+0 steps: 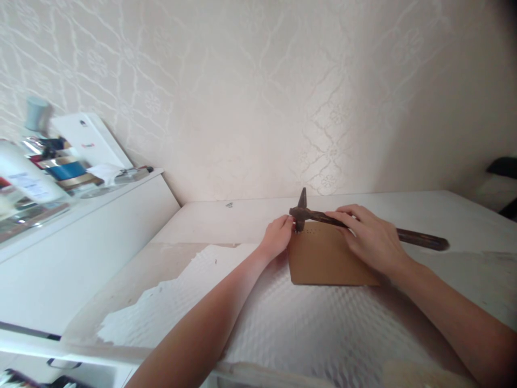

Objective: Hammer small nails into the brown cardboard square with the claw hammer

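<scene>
The hammer has its head at a corner of the brown board, the right hand has fingers clamped around its handle, the left hand is beside its head, pinching what I can't tell, and a white bottle sits on the cabinet.

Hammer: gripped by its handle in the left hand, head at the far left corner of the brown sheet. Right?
Wrong hand: the head camera view shows the right hand gripping the hammer by its handle. The rest stands: the hammer's head is at the far left corner of the brown sheet.
</scene>
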Demonstrator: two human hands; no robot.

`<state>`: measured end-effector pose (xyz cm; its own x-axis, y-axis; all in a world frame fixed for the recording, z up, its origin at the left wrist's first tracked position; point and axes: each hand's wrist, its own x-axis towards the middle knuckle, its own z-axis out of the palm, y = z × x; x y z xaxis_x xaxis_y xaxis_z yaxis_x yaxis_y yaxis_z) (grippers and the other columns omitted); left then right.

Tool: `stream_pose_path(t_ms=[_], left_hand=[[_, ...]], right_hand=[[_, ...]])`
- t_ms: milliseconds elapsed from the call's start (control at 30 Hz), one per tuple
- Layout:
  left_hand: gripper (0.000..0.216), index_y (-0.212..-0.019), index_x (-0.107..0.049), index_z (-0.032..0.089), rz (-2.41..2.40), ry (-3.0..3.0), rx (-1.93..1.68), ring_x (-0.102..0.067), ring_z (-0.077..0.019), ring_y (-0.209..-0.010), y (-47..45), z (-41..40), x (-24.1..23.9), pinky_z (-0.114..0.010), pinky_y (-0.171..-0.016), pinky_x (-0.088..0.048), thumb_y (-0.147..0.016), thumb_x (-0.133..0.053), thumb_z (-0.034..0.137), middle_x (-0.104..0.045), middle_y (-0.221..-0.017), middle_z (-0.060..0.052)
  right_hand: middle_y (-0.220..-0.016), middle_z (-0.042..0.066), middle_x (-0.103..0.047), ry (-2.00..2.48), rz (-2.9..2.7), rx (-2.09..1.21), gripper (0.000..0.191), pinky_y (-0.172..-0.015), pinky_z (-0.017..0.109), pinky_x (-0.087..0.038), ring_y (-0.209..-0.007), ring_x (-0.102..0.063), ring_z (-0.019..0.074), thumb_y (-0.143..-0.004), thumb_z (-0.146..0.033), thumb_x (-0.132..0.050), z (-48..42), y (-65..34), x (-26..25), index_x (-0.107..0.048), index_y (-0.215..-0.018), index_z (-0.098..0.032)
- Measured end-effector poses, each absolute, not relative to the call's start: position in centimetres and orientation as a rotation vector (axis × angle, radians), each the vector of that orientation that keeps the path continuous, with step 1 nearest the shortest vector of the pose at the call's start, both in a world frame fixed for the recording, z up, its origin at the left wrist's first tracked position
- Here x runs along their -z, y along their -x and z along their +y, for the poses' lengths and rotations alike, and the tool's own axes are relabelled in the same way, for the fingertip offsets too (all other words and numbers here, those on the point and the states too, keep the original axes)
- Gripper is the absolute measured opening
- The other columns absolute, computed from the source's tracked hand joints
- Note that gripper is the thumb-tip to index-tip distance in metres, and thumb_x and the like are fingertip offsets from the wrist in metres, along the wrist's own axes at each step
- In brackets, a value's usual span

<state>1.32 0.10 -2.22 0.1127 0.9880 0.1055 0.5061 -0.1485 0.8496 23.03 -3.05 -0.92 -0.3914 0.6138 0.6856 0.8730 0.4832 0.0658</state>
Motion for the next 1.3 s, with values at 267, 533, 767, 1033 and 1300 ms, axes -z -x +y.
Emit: stream_pose_path(t_ms=[267,533,767,1033,1300], left_hand=[[0.035,-0.086,-0.064,0.018,1.474,-1.73,-0.954,-0.061,-0.0204,-0.094,-1.4,-0.04,2.15,-0.031,-0.087,-0.043,-0.091,-0.033,0.035,-0.07,-0.096,-0.007],[0.036,-0.09,-0.065,0.018,1.455,-1.72,-0.944,-0.061,-0.0214,-0.098,-1.42,-0.13,2.01,-0.032,-0.089,-0.043,-0.091,-0.033,0.035,-0.07,-0.102,-0.007],[0.036,-0.09,-0.064,0.018,1.463,-1.724,-0.938,-0.061,-0.0214,-0.098,-1.4,-0.14,2.0,-0.032,-0.088,-0.044,-0.091,-0.032,0.035,-0.07,-0.101,-0.008],[0.036,-0.088,-0.064,0.018,1.464,-1.751,-0.936,-0.061,-0.0216,-0.097,-1.41,0.01,2.08,-0.032,-0.086,-0.043,-0.091,-0.033,0.035,-0.069,-0.1,-0.008],[0.036,-0.087,-0.063,0.017,1.473,-1.755,-0.928,-0.061,-0.0211,-0.095,-1.43,-0.06,2.03,-0.032,-0.085,-0.044,-0.09,-0.032,0.035,-0.07,-0.097,-0.008]], right_hand=[[-0.107,0.006,-0.064,1.212,-2.137,0.564,0.036,-0.058,0.027,-0.047,-0.092,-0.061,0.0192,-0.085,-0.012,-0.045,-3.09,-23.0,0.93,-0.063,-0.112,-0.025],[-0.105,0.005,-0.064,1.226,-2.12,0.553,0.033,-0.058,0.027,-0.047,-0.091,-0.061,0.019,-0.086,-0.014,-0.045,-3.0,-23.01,1.0,-0.064,-0.111,-0.025],[-0.105,0.006,-0.065,1.231,-2.121,0.552,0.034,-0.058,0.027,-0.047,-0.091,-0.061,0.0191,-0.085,-0.013,-0.045,-3.13,-22.95,0.87,-0.064,-0.111,-0.024],[-0.106,0.006,-0.064,1.24,-2.116,0.539,0.034,-0.059,0.026,-0.047,-0.092,-0.061,0.0192,-0.086,-0.015,-0.044,-2.94,-23.12,1.05,-0.065,-0.111,-0.025],[-0.108,0.006,-0.064,1.262,-2.121,0.509,0.034,-0.061,0.028,-0.049,-0.096,-0.061,0.0204,-0.086,-0.015,-0.045,-2.89,-23.07,1.02,-0.064,-0.113,-0.025]])
